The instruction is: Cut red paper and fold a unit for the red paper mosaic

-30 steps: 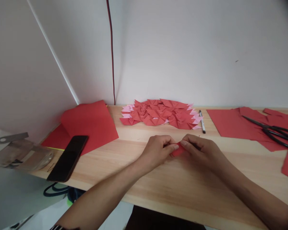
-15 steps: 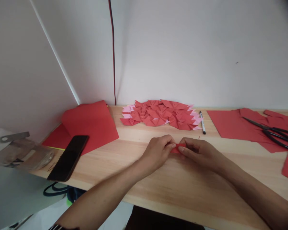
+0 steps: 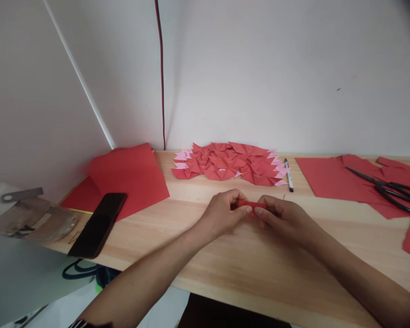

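Observation:
A small folded piece of red paper point(image 3: 253, 204) is pinched between my two hands above the wooden table. My left hand point(image 3: 225, 210) grips its left end, thumb in front and fingers behind. On the other end, my right hand point(image 3: 280, 214) is closed with its thumb pressed near the middle of the strip. The thumbs almost meet. Behind the hands lies a pile of folded red and pink paper pieces point(image 3: 225, 162), set against the wall, with a marker pen point(image 3: 289, 175) at its right side.
Large red paper sheets point(image 3: 133, 177) and a black phone point(image 3: 97, 225) lie at the left, beside a clear plastic bag point(image 3: 44, 221). At the right, black scissors point(image 3: 386, 187) rest on more red paper point(image 3: 321, 177). A dark cable point(image 3: 161, 82) hangs down the wall.
My left hand has shifted its hold, its thumb moving toward the right thumb. More of the red paper's upper edge shows between the hands now.

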{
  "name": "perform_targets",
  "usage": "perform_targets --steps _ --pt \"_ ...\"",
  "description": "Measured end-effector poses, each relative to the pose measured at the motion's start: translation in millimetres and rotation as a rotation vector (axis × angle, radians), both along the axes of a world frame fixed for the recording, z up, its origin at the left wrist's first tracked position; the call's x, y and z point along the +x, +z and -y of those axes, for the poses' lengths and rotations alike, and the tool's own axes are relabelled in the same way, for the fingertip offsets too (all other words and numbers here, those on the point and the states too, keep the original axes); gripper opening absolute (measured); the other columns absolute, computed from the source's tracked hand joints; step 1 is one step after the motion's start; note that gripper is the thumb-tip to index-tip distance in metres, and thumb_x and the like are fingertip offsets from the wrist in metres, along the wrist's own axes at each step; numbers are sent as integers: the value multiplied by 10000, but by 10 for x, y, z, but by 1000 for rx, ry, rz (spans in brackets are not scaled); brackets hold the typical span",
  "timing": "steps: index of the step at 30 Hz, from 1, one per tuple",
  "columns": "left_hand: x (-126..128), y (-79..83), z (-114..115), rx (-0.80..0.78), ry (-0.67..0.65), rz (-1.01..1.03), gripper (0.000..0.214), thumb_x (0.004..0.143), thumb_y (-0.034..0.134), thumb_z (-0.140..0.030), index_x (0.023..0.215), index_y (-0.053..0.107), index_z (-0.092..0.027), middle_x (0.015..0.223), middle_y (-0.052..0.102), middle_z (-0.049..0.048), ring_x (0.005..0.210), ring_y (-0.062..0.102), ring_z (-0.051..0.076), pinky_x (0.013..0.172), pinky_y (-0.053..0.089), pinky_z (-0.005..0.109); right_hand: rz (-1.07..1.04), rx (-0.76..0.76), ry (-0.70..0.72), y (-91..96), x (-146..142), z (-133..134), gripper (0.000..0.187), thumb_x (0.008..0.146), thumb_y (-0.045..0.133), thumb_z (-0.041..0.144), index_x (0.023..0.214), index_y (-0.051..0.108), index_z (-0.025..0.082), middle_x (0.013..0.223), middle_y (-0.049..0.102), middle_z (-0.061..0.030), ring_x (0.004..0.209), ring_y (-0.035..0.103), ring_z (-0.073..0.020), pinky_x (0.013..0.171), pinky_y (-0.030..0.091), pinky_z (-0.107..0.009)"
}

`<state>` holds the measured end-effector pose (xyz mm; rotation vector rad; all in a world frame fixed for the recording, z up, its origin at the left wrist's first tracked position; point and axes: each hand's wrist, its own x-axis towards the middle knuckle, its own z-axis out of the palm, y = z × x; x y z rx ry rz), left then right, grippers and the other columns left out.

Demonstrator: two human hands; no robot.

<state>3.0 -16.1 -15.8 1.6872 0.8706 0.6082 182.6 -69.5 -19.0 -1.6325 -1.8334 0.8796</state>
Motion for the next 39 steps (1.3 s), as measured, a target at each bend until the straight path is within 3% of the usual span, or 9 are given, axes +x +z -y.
perform_targets --steps 6,9,11,13,15,21,28,35,39 --pt "-4 8 8 40 -2 14 74 771 560 -210 821 578 -158 760 599 1 696 531 120 626 391 219 -44 -57 25 23 2 -4 342 902 425 432 663 521 206 582 563 22 525 487 -115 492 348 -230" --pt "-31 26 -12 24 -17 36 193 774 563 -204 964 582 -179 715 573 -23 652 514 109 597 376 210 -69 -5 30 57 21 8 266 880 469 454 925 577 215 770 637 -14 616 552 -141 538 423 -252" --pt "-60 44 -27 24 -13 33 288 790 564 -227 1077 558 -203 652 531 -45 605 487 103 568 356 205 -73 47 54 73 33 23 368 856 523 439 1164 502 238 998 649 -58 670 583 -150 587 472 -280" --pt "-86 61 -42 47 -1 37 312 804 564 -245 1113 544 -211 610 486 -58 591 475 102 567 349 206 -39 79 68 80 39 38 420 849 544 404 1234 452 262 1147 618 -85 655 589 -141 602 497 -300" --pt "-103 72 -57 64 -1 61 287 811 561 -241 1095 544 -209 613 474 -58 600 479 100 579 353 205 6 125 53 79 39 46 351 854 537 377 1185 488 271 1163 615 -78 626 582 -130 598 503 -301" --pt "-106 54 -81 -37 -46 150 203 828 538 -237 1026 526 -196 662 524 -40 583 503 91 584 390 208 100 277 -20 63 34 49 281 865 514 363 1132 526 274 932 654 -35 647 584 -147 551 477 -265" --pt "-105 68 -66 -22 -41 159 226 806 574 -244 1025 539 -202 643 486 -54 579 507 93 574 388 209 148 275 -18 87 18 64 268 858 522 355 1113 539 271 975 670 -24 595 561 -126 579 480 -271" --pt "-93 115 -54 -55 1 192 316 715 677 -205 1013 581 -169 754 558 -22 650 514 90 621 398 210 131 270 -56 59 47 58 270 859 531 354 1116 514 271 997 661 -37 613 562 -141 588 479 -287" --pt "-96 84 -65 -46 24 215 330 704 705 -228 1009 599 -159 841 610 15 695 541 102 645 409 219 88 311 -47 51 58 64 178 880 493 351 1026 517 253 955 659 -47 684 587 -167 639 488 -315"
